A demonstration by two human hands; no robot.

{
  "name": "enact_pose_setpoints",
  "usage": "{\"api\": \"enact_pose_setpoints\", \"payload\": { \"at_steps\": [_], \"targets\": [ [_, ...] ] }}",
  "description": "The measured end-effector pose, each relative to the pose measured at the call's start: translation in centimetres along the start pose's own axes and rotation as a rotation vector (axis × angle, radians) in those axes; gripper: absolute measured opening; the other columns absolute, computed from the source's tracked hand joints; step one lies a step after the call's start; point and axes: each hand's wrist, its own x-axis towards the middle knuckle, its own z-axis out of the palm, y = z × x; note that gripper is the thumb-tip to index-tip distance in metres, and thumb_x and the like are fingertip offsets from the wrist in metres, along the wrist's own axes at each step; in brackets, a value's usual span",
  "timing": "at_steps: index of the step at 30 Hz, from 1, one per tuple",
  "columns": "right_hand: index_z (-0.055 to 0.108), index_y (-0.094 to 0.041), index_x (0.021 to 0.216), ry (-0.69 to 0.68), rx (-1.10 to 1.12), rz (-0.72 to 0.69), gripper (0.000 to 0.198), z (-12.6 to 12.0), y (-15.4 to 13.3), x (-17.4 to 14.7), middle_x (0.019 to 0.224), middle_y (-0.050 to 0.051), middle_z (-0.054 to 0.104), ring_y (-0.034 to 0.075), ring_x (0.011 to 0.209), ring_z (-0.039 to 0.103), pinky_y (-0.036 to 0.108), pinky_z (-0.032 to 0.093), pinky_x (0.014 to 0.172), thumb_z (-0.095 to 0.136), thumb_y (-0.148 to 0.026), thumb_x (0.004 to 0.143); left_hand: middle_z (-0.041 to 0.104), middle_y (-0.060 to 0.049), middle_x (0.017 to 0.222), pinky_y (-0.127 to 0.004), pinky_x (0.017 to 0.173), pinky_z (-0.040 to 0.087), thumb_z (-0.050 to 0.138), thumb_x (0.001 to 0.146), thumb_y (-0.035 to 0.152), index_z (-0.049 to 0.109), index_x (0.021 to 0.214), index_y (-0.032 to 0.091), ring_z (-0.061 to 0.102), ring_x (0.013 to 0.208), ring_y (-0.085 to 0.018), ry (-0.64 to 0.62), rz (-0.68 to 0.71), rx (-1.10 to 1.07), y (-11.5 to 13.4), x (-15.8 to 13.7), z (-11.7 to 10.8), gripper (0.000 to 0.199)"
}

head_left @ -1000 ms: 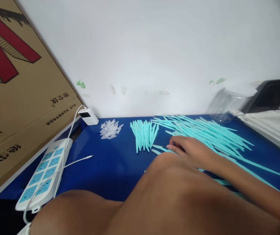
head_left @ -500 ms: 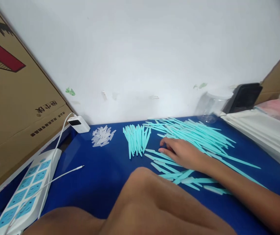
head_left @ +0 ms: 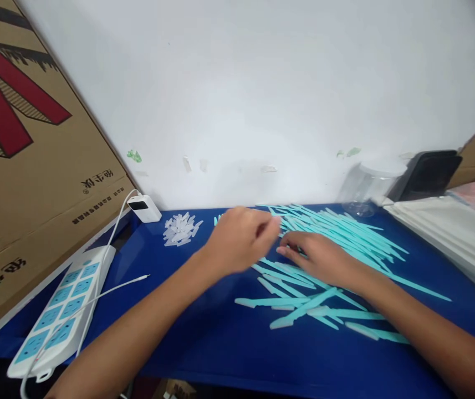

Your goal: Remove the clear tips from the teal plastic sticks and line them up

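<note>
My left hand is slightly blurred, reaching across the middle of the table with fingers curled and thumb pressed to the forefinger. Whatever it may pinch is too small to make out. It covers most of a bunch of turquoise sticks. Close on its right, my right hand has curled fingers, thumb near forefinger; anything in them is hidden. Around it lie long turquoise eyebrow razors in a heap, and looser razors are scattered nearer me, some crossing. Small clear plastic caps form a pile left of my left hand.
A white power strip with a cable and a white box with a dark display are at left, beside a large carton. At back right stand a clear jar, a dark stand and white packaging.
My left hand has come into view over the turquoise bunch, next to my right hand. The large bare limb at the lower middle is gone. The view has shifted; my right hand stays by the razors.
</note>
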Motion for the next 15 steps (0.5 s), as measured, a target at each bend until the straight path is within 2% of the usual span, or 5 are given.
{"api": "enact_pose_setpoints", "payload": {
  "at_steps": [4, 6, 9, 15],
  "targets": [
    [0.066, -0.022, 0.09, -0.054, 0.015, 0.001, 0.034, -1.2, 0.1, -0.1, 0.083, 0.004, 0.069, 0.019, 0.07, 0.061, 0.032, 0.039, 0.064, 0.056, -0.053, 0.1, 0.053, 0.002, 0.061, -0.03, 0.056, 0.023, 0.043, 0.105, 0.038, 0.058, 0.08, 0.019, 0.043, 0.053, -0.013, 0.093, -0.107, 0.21, -6.4, -1.9, 2.2, 0.034],
    [0.066, -0.022, 0.092, -0.136, 0.038, 0.006, 0.037, -1.4, 0.1, -0.3, 0.087, 0.004, 0.069, 0.019, 0.07, 0.061, 0.031, 0.038, 0.061, 0.065, -0.059, 0.093, 0.06, 0.001, 0.066, -0.028, 0.056, 0.024, 0.044, 0.105, 0.039, 0.063, 0.096, 0.02, 0.048, 0.055, -0.013, 0.087, -0.073, 0.295, -8.2, -3.0, 2.8, 0.029],
    [0.065, -0.023, 0.097, -0.232, 0.058, 0.044, 0.041, -1.2, -0.3, -0.7, 0.091, 0.005, 0.068, 0.02, 0.071, 0.06, 0.031, 0.037, 0.059, 0.07, -0.063, 0.086, 0.065, -0.001, 0.071, -0.028, 0.056, 0.024, 0.043, 0.106, 0.041, 0.065, 0.102, 0.02, 0.054, 0.058, -0.015, 0.055, 0.008, 0.405, -8.9, -3.9, 3.0, 0.03],
    [0.057, -0.023, 0.085, -0.287, 0.066, 0.043, 0.031, -0.8, -1.0, -0.9, 0.084, 0.005, 0.064, 0.02, 0.07, 0.055, 0.032, 0.037, 0.06, 0.057, -0.05, 0.1, 0.069, -0.003, 0.076, -0.028, 0.056, 0.026, 0.042, 0.108, 0.038, 0.063, 0.096, 0.019, 0.062, 0.067, -0.016, 0.047, 0.099, 0.463, -8.5, -3.9, 3.3, 0.031]
  ]
}}
